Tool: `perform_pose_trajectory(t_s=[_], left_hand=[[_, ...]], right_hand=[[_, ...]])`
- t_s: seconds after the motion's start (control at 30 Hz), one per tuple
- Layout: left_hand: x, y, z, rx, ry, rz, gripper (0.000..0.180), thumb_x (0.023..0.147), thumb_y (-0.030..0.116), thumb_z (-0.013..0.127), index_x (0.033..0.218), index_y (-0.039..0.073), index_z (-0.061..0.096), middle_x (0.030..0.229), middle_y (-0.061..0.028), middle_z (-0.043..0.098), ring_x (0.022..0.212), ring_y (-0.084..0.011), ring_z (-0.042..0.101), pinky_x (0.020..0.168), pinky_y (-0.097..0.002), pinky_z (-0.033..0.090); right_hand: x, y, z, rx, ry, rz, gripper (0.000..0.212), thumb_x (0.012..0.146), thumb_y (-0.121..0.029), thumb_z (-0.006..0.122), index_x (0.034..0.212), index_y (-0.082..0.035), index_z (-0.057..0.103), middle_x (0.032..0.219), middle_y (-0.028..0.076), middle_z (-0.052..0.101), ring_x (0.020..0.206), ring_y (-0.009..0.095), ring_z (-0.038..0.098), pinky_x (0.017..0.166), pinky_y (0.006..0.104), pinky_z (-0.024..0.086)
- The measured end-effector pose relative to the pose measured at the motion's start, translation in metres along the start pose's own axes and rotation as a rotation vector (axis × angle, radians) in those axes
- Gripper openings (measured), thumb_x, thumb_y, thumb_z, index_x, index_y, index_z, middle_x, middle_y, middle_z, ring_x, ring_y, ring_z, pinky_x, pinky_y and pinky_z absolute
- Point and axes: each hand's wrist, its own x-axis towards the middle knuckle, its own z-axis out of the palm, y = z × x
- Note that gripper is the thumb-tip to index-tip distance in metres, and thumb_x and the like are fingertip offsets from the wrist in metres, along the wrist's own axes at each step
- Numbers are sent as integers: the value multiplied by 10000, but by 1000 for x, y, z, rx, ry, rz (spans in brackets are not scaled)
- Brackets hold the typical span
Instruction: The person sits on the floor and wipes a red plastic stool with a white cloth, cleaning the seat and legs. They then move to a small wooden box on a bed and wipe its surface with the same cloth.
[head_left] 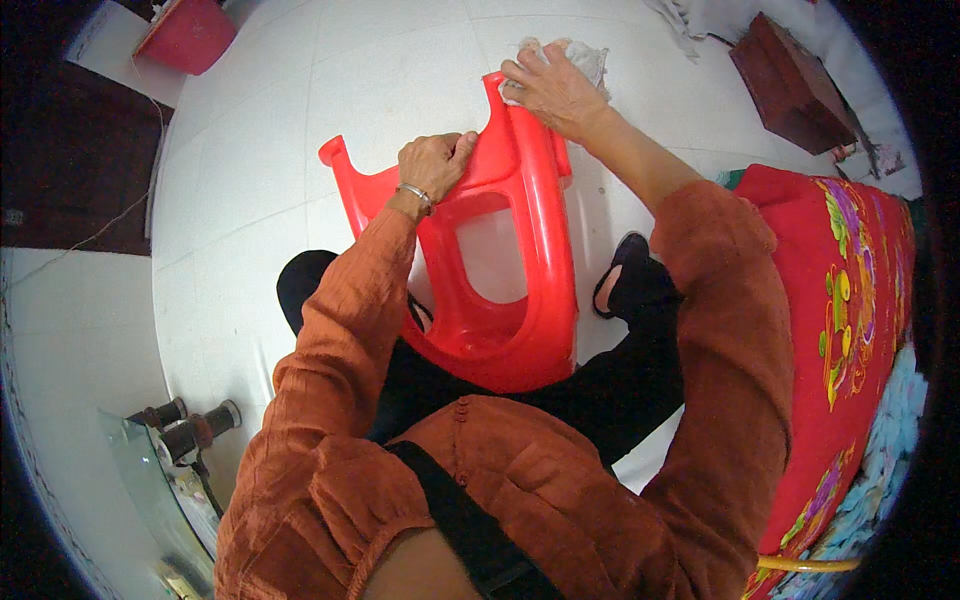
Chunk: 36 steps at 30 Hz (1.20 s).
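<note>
A red plastic stool (545,225) lies tipped over between my legs, its legs pointing away from me. My left hand (436,163) is closed over the edge between two of its legs. At the far right leg, my right hand (552,92) presses a crumpled whitish cloth (594,66) against the leg's end. The fingers of that hand are bent around the cloth, and part of it bunches out past them. The tiled floor shows through the opening in the stool.
To my right hangs a red cover (800,290) with colourful flowers, beside a blue fluffy textile (890,450). A dark brown wooden box (790,85) stands at the far right. The far left holds a red tub (190,38); a glass-topped table (140,470) is at the near left.
</note>
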Motion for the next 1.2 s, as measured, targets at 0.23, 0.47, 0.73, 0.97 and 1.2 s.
perform_pose_trajectory(t_s=[0.23, 0.47, 0.73, 0.97, 1.2], left_hand=[[-2, 3, 0, 7, 5, 9, 518, 897, 509, 409, 753, 110, 706, 583, -135, 606, 601, -329, 605, 584, -443, 459], [0, 4, -3, 5, -7, 14, 563, 894, 545, 393, 757, 95, 701, 588, -150, 603, 601, -341, 604, 578, -453, 451], [0, 5, 0, 31, 74, 35, 514, 899, 480, 422, 691, 91, 686, 570, -151, 597, 582, -333, 598, 566, -438, 448], [0, 4, 2, 23, 76, 50, 499, 899, 472, 428, 710, 94, 693, 567, -151, 595, 578, -328, 596, 563, -432, 448], [1, 6, -1, 11, 12, 38, 548, 898, 523, 398, 756, 92, 704, 582, -151, 598, 586, -332, 595, 568, -439, 448]], right_hand=[[10, 14, -2, 274, -85, -29, 177, 766, -161, 615, 919, -206, 693, 1148, -5, 491, 1097, 204, 430, 840, 385, 379], [-18, -17, 8, 921, 137, 563, 323, 715, -101, 643, 996, -248, 702, 1128, 57, 503, 1058, 256, 449, 887, 361, 378], [35, -53, 8, 804, 63, 988, 283, 816, -360, 600, 1071, -260, 671, 1284, 93, 412, 1179, 366, 315, 877, 568, 379], [42, -65, 31, 898, 353, 1245, 274, 833, -338, 579, 1019, -161, 674, 1166, 143, 508, 1096, 371, 434, 912, 503, 392], [33, -52, 44, 954, 417, 1682, 375, 847, -243, 564, 1164, -46, 535, 1157, 159, 509, 1038, 362, 520, 877, 457, 441]])
